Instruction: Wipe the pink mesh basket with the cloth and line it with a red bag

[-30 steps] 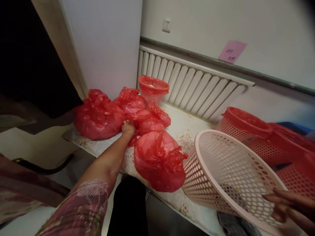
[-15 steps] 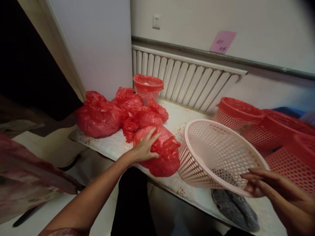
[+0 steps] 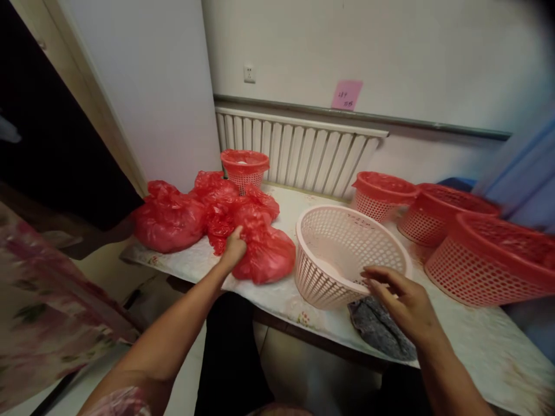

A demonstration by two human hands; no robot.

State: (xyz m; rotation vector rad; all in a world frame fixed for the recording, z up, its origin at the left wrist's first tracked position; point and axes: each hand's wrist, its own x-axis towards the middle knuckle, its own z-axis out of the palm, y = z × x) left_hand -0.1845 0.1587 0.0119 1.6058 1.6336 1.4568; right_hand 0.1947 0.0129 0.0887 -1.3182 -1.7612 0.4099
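Observation:
My left hand (image 3: 235,247) is closed on the gathered plastic of the nearest red bag (image 3: 271,257), which rests on the table at the centre. More tied red bags (image 3: 173,216) lie behind it and to its left. An unlined pale pink basket (image 3: 321,283) stands upright to the right of that bag. At its near right rim is my right hand (image 3: 401,300), thumb and fingertips touching or close to the rim. Whether they grip it is unclear. Below that hand lies a dark grey cloth (image 3: 381,332).
Red-lined baskets (image 3: 477,268) stand along the table's right side, and a smaller lined basket (image 3: 245,167) stands at the back left. Behind the table are a radiator (image 3: 299,150) and a wall. A flowered cloth hangs at the lower left.
My left hand, spread over the near red bag before, has closed on its plastic. The view has shifted, and the pale basket now stands more level on the table.

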